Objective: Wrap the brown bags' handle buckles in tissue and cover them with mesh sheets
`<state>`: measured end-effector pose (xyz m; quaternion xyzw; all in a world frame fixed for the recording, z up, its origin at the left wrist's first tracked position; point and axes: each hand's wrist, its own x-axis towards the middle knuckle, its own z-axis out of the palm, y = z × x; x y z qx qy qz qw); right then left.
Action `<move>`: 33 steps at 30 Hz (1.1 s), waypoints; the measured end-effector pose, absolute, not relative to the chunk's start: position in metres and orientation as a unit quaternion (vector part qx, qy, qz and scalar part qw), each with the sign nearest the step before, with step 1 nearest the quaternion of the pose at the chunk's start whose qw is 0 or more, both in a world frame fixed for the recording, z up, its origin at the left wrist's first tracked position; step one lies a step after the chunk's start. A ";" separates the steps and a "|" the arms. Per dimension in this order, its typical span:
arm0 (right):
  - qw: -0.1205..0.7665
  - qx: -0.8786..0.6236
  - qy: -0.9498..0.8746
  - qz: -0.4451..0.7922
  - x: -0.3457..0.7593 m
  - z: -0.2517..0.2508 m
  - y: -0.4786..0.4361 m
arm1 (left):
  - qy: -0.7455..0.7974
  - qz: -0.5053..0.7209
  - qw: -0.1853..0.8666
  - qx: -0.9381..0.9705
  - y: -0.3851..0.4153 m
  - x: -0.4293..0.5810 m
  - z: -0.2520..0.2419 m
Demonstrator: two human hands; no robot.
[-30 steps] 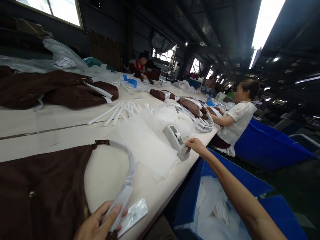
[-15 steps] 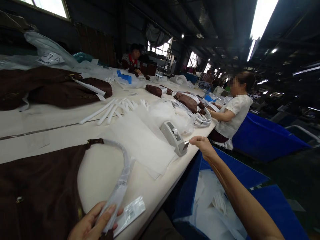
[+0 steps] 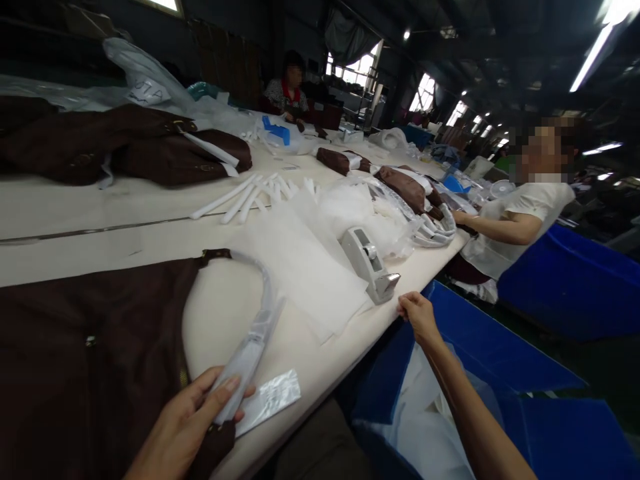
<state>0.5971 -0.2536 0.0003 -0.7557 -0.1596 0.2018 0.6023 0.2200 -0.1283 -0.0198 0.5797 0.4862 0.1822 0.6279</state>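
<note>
My left hand [image 3: 200,407] is closed round the plastic-wrapped handle [image 3: 257,327] of a dark brown bag [image 3: 100,373], near the handle's lower end. Partly under that handle lies a flat silvery-clear packet [image 3: 273,397]. My right hand [image 3: 417,313] is held in a pinch just off the table edge. Whatever sits between its fingertips is too small to make out. A grey tape dispenser [image 3: 367,263] stands close by, its cutter end pointing toward that hand but not touching it. Beside the dispenser, white thin sheets [image 3: 310,280] are spread on the table.
White foam-like sticks [image 3: 240,200] lie mid-table, with more brown bags [image 3: 165,147] behind at left. A co-worker in a white shirt [image 3: 525,227] handles wrapped bags at right. Below the table edge is a blue box [image 3: 480,340] containing white sheets; a larger blue bin [image 3: 575,287] stands beyond.
My right hand has come away from the dispenser's cutter end, back toward me, still pinched. My left hand keeps its hold on the handle. The whole view has turned somewhat right.
</note>
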 end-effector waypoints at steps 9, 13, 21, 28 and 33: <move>0.617 -0.528 -0.279 0.512 0.447 0.020 -0.249 | 0.456 0.209 0.686 0.527 -0.141 0.229 -0.001; 0.572 -0.486 -0.332 0.571 0.392 0.012 -0.216 | 0.431 0.226 0.682 0.545 -0.144 0.227 -0.002; 0.532 -0.556 -0.300 0.563 0.379 -0.018 -0.194 | 0.401 0.245 0.683 0.559 -0.146 0.224 -0.007; 0.525 -0.541 -0.292 0.588 0.381 -0.018 -0.193 | 0.396 0.250 0.709 0.527 -0.148 0.223 -0.005; 0.537 -0.504 -0.281 0.616 0.385 -0.015 -0.195 | 0.404 0.260 0.705 0.522 -0.149 0.223 -0.004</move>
